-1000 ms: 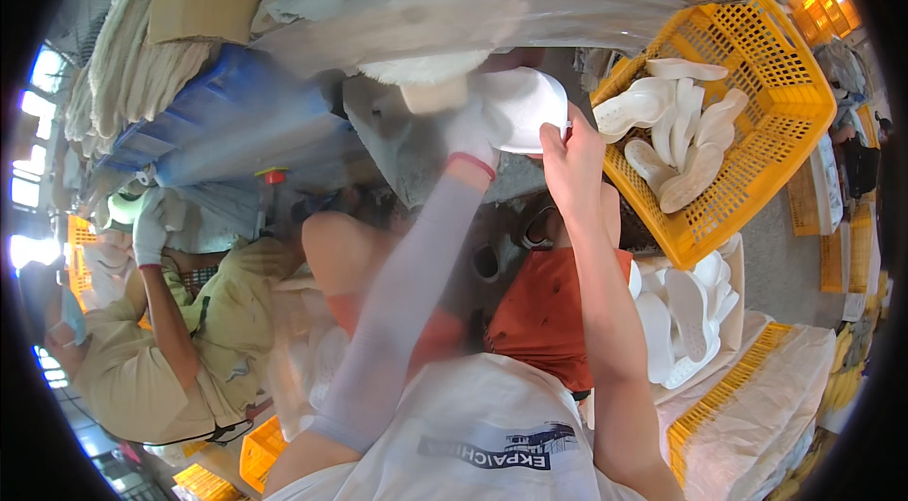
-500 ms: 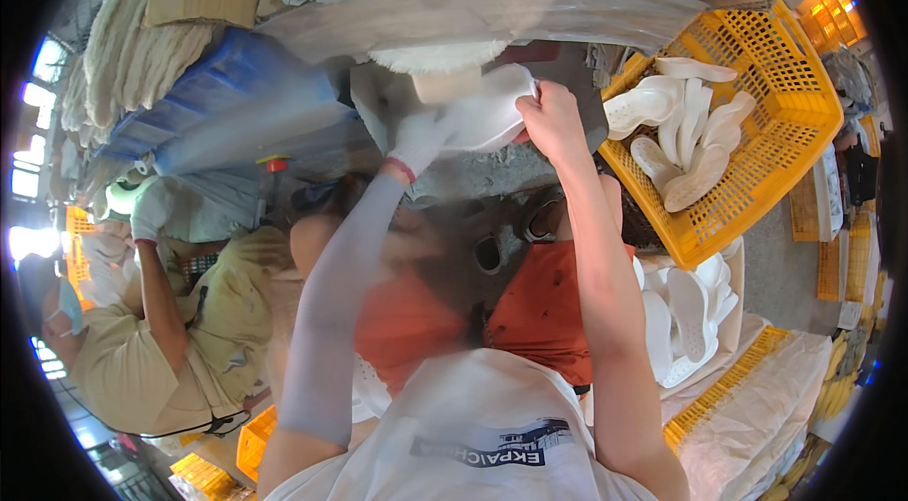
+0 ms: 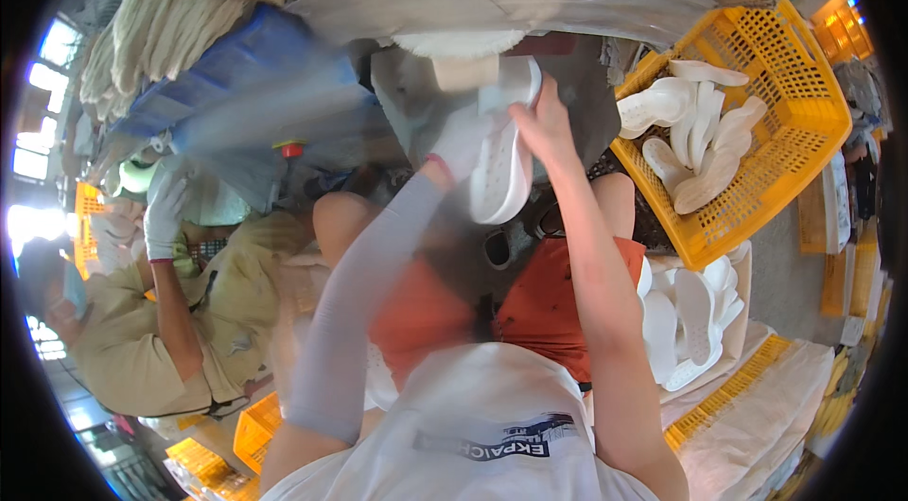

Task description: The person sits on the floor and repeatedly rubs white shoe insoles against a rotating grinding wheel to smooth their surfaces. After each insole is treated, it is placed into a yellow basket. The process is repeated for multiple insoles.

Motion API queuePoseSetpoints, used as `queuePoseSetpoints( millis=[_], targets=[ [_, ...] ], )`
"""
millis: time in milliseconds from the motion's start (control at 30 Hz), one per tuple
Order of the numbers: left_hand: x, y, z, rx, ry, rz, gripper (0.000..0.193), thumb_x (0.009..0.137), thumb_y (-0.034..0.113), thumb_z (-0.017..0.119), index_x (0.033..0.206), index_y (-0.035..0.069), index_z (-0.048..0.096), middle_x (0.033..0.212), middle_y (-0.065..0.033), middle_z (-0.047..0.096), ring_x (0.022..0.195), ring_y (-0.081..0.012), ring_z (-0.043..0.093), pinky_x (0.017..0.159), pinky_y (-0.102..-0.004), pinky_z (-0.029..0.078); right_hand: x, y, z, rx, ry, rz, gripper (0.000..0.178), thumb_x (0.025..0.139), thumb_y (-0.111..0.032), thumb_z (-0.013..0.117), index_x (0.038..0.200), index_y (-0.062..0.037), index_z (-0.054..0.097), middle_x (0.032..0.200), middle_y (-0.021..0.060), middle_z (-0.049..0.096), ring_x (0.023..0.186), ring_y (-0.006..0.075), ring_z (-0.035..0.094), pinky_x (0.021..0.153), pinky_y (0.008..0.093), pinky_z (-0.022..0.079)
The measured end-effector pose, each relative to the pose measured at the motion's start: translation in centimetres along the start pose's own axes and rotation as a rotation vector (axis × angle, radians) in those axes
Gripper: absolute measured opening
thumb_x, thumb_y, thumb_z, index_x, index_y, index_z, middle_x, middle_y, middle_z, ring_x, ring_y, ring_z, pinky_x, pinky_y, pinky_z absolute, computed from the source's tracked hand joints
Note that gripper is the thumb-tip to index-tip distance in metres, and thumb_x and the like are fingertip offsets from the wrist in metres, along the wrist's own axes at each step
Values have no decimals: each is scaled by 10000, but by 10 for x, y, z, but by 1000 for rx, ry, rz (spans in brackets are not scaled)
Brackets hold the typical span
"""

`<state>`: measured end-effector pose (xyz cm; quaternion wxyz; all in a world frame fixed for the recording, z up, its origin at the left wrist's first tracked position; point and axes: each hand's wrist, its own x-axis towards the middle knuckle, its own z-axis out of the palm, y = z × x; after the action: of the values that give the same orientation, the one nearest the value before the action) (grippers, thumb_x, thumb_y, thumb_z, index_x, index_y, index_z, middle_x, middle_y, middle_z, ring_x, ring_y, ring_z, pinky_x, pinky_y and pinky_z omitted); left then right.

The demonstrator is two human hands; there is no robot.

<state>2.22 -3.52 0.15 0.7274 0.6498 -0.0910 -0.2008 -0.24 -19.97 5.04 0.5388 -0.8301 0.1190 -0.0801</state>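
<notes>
A white shoe sole (image 3: 501, 189) with small holes hangs between my hands, its long side running toward me. My right hand (image 3: 545, 125), bare, grips its right edge near the far end. On the other side my left hand (image 3: 463, 141), in a white glove with a red cuff, holds the sole; its fingers are blurred. Just beyond the sole's far end is a fluffy white buffing wheel (image 3: 461, 43) with a pale hub. I cannot tell whether they touch.
A yellow crate (image 3: 728, 222) with several pale soles stands at the right. More white soles (image 3: 695, 316) lie in a bag beside my right thigh. A red button (image 3: 288, 150) sits near a blue panel (image 3: 246, 75). A co-worker (image 3: 161, 331) in gloves sits at the left.
The sole has turned from lying slantwise to pointing toward me, with its near end lower. My left hand has moved to the right and my right hand has shifted slightly.
</notes>
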Motion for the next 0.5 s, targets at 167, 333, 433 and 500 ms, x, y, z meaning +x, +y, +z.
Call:
queuePoseSetpoints(
  millis=[167, 333, 433, 500],
  targets=[
    [18, 13, 16, 425, -21, 117, 277, 1056, 276, 587, 1149, 40, 698, 1144, -80, 739, 1019, -216, 699, 884, -359, 564, -28, -14, -14, -191, -89, 74, 657, 876, -206, 651, 1447, 43, 444, 1173, 332, 685, 1150, 485, 663, 982, 482, 528],
    [-35, -9, 51, -1129, -53, -252, 418, 1089, 387, 541, 1337, 52, 572, 1242, -159, 684, 1026, -278, 720, 927, -404, 594, -113, 11, -45, 312, 69, 245, 473, 958, -184, 714, 1322, 101, 611, 1066, 182, 762, 876, 214, 743, 788, 336, 582],
    [-58, -57, 73, -1132, -65, -519, 560, 1118, 476, 450, 1488, 63, 531, 1421, -140, 621, 1264, -268, 627, 1070, -406, 525, -149, 65, -51, 657, -332, 636, 260, 1039, -159, 650, 1156, 59, 732, 969, 71, 753, 818, 95, 686, 676, 277, 541],
    [-44, -86, 81, -894, 104, -286, 454, 1119, 429, 451, 1365, 67, 571, 1257, -110, 646, 1124, -241, 646, 988, -383, 542, -169, 86, -58, 526, -263, 349, 287, 1064, -189, 624, 1157, 56, 740, 976, 63, 755, 815, 91, 686, 649, 282, 533]
  ],
)
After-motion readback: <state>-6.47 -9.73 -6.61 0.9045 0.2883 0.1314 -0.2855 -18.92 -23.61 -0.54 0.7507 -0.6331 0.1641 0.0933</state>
